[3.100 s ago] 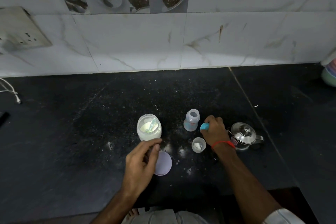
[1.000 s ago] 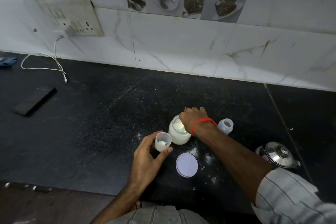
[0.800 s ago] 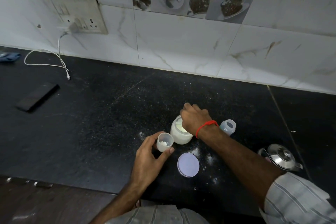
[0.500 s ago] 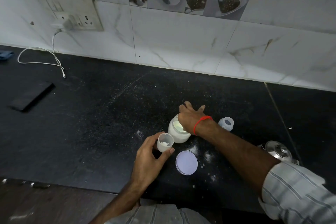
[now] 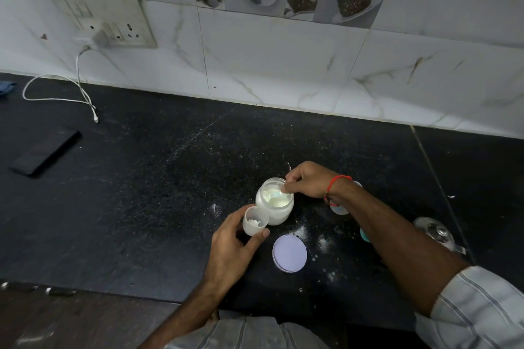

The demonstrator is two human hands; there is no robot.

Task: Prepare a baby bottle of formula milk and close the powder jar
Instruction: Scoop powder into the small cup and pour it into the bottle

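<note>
Head view: we see the open powder jar (image 5: 274,205) standing on the black counter (image 5: 141,193), with pale powder inside. The right hand (image 5: 309,183) reaches over its far rim, fingers pinched together on a small pale scoop (image 5: 274,194) lying in the jar mouth. The left hand (image 5: 234,246) grips a small white cup (image 5: 254,220), holding a little powder, just near and left of the jar, touching it. The round lilac lid (image 5: 289,253) lies flat, near and right of the jar. The baby bottle (image 5: 338,208) is mostly hidden behind the right forearm. A steel pot lid (image 5: 435,231) sits at far right; a phone (image 5: 46,151) lies at left.
</note>
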